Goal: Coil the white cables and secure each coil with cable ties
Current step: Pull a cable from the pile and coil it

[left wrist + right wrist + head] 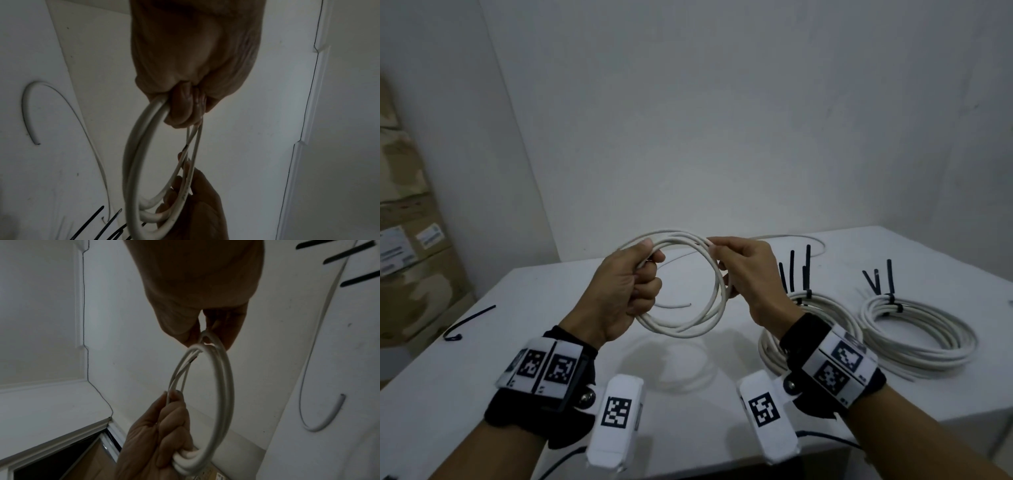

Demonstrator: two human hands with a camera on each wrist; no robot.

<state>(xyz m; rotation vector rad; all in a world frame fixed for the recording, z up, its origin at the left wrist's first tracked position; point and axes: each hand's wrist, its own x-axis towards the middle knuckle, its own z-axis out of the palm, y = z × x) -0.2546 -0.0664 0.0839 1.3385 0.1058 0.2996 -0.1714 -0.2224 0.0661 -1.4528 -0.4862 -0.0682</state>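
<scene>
Above the white table [482, 359] I hold a small coil of white cable [681, 327] between both hands. My left hand [640, 277] grips the coil's left side in a fist; in the left wrist view its fingers [180, 105] curl round the strands [133, 162]. My right hand [726, 263] pinches the right side near the top, seen as a thumb-and-finger pinch [205, 335] on the coil [224, 394] in the right wrist view. Two finished coils [822, 305] [917, 329] lie at the right, each bound with black cable ties [806, 270].
One loose black cable tie [469, 318] lies on the table's left part. Another white cable [787, 238] runs along the far edge, with a loose end [674, 305] behind the held coil. Cardboard boxes [410, 240] are stacked at the left wall.
</scene>
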